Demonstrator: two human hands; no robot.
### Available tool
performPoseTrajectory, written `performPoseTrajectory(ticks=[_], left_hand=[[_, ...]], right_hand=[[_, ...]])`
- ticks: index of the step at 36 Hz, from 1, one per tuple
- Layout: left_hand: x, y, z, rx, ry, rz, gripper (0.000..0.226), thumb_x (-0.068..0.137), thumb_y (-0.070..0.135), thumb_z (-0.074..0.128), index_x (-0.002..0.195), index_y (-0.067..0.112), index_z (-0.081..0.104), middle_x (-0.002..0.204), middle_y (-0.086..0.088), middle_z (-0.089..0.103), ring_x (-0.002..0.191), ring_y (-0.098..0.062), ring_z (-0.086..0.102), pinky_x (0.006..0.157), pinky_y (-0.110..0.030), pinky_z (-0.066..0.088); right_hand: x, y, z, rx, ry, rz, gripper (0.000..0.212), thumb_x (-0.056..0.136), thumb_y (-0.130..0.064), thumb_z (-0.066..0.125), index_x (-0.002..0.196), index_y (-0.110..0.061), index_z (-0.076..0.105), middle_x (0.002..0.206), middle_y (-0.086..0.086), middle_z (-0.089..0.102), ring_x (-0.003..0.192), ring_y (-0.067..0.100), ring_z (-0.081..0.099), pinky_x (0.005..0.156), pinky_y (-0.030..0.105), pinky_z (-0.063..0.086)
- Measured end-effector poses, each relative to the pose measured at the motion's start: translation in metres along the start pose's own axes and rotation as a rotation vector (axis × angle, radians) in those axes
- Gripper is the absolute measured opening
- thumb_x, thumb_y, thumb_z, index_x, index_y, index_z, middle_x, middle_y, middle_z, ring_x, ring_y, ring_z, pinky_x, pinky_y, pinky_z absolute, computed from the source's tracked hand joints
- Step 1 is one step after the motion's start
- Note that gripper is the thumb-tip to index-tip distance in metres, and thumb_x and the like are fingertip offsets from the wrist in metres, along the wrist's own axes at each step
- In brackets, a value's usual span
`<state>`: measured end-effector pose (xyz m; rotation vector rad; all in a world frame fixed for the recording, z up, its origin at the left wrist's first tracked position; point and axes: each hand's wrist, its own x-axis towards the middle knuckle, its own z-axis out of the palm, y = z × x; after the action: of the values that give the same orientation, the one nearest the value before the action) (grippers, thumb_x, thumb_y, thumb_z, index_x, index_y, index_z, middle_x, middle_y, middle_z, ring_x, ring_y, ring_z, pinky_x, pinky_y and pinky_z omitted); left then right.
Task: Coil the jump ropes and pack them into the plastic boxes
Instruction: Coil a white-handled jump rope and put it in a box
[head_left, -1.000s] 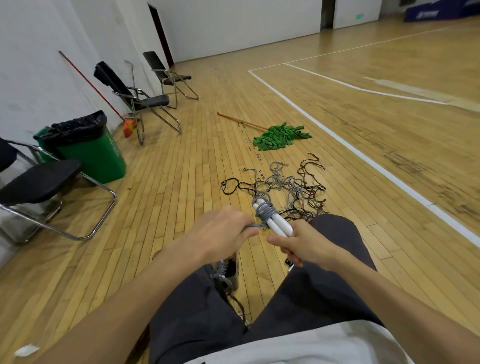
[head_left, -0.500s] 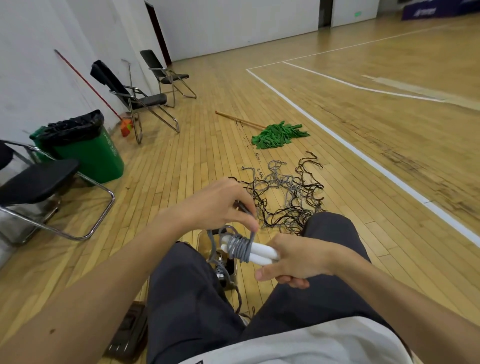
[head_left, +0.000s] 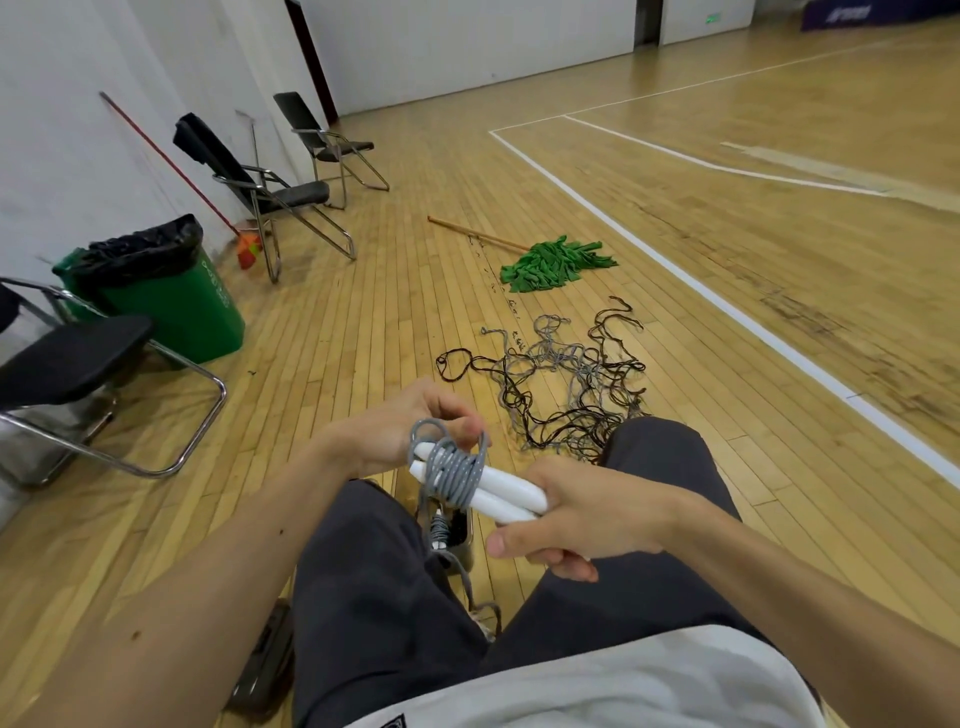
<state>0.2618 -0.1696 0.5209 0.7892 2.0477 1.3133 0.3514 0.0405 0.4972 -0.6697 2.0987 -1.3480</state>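
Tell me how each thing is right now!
Left hand, pinches the grey rope.
Right hand, grips the white handles.
White handles, side by side, held together.
Grey rope, partly wound around the handles; rest hangs down.
Rope pile, tangled on the floor.
Plastic box, open, some rope inside.
Mop, lying flat.
Green bin, open, black bag inside.

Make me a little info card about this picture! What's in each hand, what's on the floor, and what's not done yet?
Right hand: grips the two white handles together
Left hand: holds the grey rope wound round the handles
Floor ahead: tangled pile of ropes, grey and dark
Farther off: green mop, green bin
Not done yet: the held rope is not in a box; the pile is uncoiled
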Motion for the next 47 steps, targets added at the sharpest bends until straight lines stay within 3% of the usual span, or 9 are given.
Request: performPoseTrajectory(ticks=[3, 6, 8, 10, 13, 16, 22, 25, 47], left_hand=[[-0.002, -0.012, 0.001, -0.066, -0.024, 0.042, 0.018, 0.073, 0.030, 0.079, 0.082, 0.016, 0.074, 0.079, 0.003, 0.067, 0.072, -0.006, 0.062, 0.065, -0.018, 0.050], [-0.007, -0.020, 0.000, -0.217, 0.006, 0.002, 0.055, 0.051, 0.030, 0.094, 0.088, 0.007, 0.062, 0.085, 0.003, 0.070, 0.080, -0.007, 0.065, 0.072, -0.020, 0.056], [-0.007, -0.028, 0.006, -0.302, 0.130, -0.073, 0.045, 0.056, 0.022, 0.096, 0.088, 0.015, 0.065, 0.085, 0.004, 0.070, 0.075, -0.009, 0.066, 0.066, -0.018, 0.056], [-0.007, -0.021, 0.012, -0.304, 0.127, -0.110, 0.018, 0.086, 0.001, 0.069, 0.094, 0.014, 0.059, 0.084, 0.000, 0.061, 0.068, -0.013, 0.055, 0.058, -0.020, 0.050], [-0.004, -0.015, 0.018, -0.223, 0.148, -0.161, 0.028, 0.100, -0.011, 0.038, 0.086, 0.009, 0.052, 0.064, 0.001, 0.047, 0.056, -0.010, 0.041, 0.053, -0.022, 0.041], [-0.003, -0.007, 0.028, -0.215, 0.194, -0.176, 0.050, 0.104, -0.006, 0.029, 0.068, 0.017, 0.055, 0.056, 0.001, 0.037, 0.049, -0.011, 0.035, 0.052, -0.024, 0.034], [-0.003, -0.014, 0.035, -0.155, 0.176, -0.181, 0.042, 0.105, 0.038, 0.040, 0.072, 0.012, 0.048, 0.058, -0.003, 0.030, 0.048, -0.013, 0.030, 0.050, -0.023, 0.034], [-0.004, -0.017, 0.037, -0.115, 0.195, -0.180, 0.052, 0.096, 0.056, 0.041, 0.065, 0.015, 0.044, 0.052, 0.001, 0.027, 0.046, -0.013, 0.028, 0.049, -0.021, 0.033], [-0.016, -0.011, 0.042, 0.728, 0.255, -0.077, 0.044, 0.102, 0.049, 0.044, 0.067, 0.022, 0.046, 0.059, 0.005, 0.045, 0.050, -0.009, 0.038, 0.054, -0.033, 0.036]], right_hand=[[0.000, -0.002, 0.002, 0.090, 0.021, -0.054, 0.030, 0.097, -0.020, 0.068, 0.072, -0.017, 0.053, 0.054, -0.004, 0.054, 0.042, 0.019, 0.047, 0.055, 0.031, 0.044], [0.001, -0.002, 0.003, 0.149, 0.060, -0.086, 0.028, 0.097, -0.018, 0.068, 0.073, -0.016, 0.054, 0.056, 0.000, 0.052, 0.043, 0.021, 0.045, 0.052, 0.030, 0.043], [0.002, -0.001, 0.003, 0.168, 0.079, -0.107, 0.030, 0.097, -0.019, 0.068, 0.071, -0.016, 0.054, 0.055, 0.001, 0.051, 0.043, 0.020, 0.044, 0.052, 0.030, 0.042], [0.003, -0.001, 0.002, 0.183, 0.102, -0.125, 0.033, 0.097, -0.020, 0.068, 0.068, -0.017, 0.054, 0.055, 0.005, 0.050, 0.043, 0.022, 0.044, 0.051, 0.029, 0.042], [0.004, 0.001, 0.000, 0.207, 0.149, -0.141, 0.034, 0.097, -0.022, 0.068, 0.068, -0.013, 0.054, 0.058, 0.012, 0.047, 0.044, 0.022, 0.043, 0.050, 0.029, 0.041], [0.006, 0.002, -0.001, 0.231, 0.188, -0.155, 0.031, 0.098, -0.022, 0.068, 0.071, -0.011, 0.056, 0.059, 0.010, 0.046, 0.043, 0.020, 0.043, 0.050, 0.030, 0.040], [0.005, 0.002, -0.006, 0.272, 0.270, -0.166, 0.037, 0.098, -0.018, 0.065, 0.063, -0.026, 0.060, 0.053, 0.000, 0.048, 0.041, 0.016, 0.042, 0.050, 0.030, 0.040], [0.005, 0.007, -0.012, 0.300, 0.324, -0.130, 0.028, 0.098, -0.019, 0.066, 0.073, -0.014, 0.054, 0.055, 0.001, 0.047, 0.041, 0.016, 0.041, 0.050, 0.031, 0.039], [0.019, 0.043, -0.031, 0.423, 0.614, 0.154, 0.022, 0.094, -0.023, 0.071, 0.088, -0.008, 0.056, 0.059, 0.000, 0.049, 0.044, 0.011, 0.041, 0.042, 0.025, 0.037]])
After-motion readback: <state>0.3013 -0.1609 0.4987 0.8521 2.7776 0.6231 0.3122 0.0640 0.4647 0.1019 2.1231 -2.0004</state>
